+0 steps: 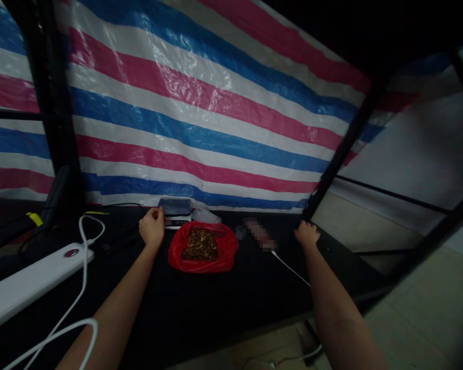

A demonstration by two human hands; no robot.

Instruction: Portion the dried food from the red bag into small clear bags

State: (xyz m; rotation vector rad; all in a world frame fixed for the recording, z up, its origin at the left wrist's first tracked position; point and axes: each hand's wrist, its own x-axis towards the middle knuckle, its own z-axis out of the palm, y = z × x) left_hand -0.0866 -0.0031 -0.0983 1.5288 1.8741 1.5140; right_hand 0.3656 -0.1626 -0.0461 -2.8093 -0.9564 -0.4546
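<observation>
L hand point(152, 227) is at the left end of a dark rectangular case point(176, 207), fingers bent & close tog.; can't tell if they grip it. Case is at the back of the black worktop point(216, 308), just R of those fingers, long axis approx. L-R, on or just behind a white item point(183, 218). L hand's far nearer; R hand point(307, 234) is well apart by the black post point(341, 151), fingers curled, grip unclear. Red plastic bag point(227, 252) w/ brown bits point(200, 244) sits btwn hands
</observation>
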